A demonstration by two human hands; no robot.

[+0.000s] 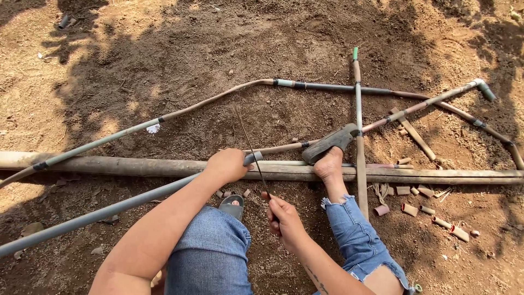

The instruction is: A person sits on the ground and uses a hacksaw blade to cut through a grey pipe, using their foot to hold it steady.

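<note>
Nearest the camera, two knees in blue jeans (213, 251), frayed at the right cuff. Just beyond, right hand (285, 221) pinched shut around the lower end of a thin hacksaw blade (250, 146), blade slanting up and away across the pipe end. Left hand (226, 164) wrapped tight around a grey plastic pipe (98, 214) close to its cut end, pipe running off toward the lower left edge. Between the knees, toe of a grey sandal (233, 203). Further out, right foot in another sandal (330, 143), resting on a thick dusty pipe (136, 165) laid crosswise on the soil. Off to the right, short brown pipe offcuts (431, 210) scattered on the dirt. Farthest, long thin jointed pipes (327, 86) crossing over bare brown earth.
</note>
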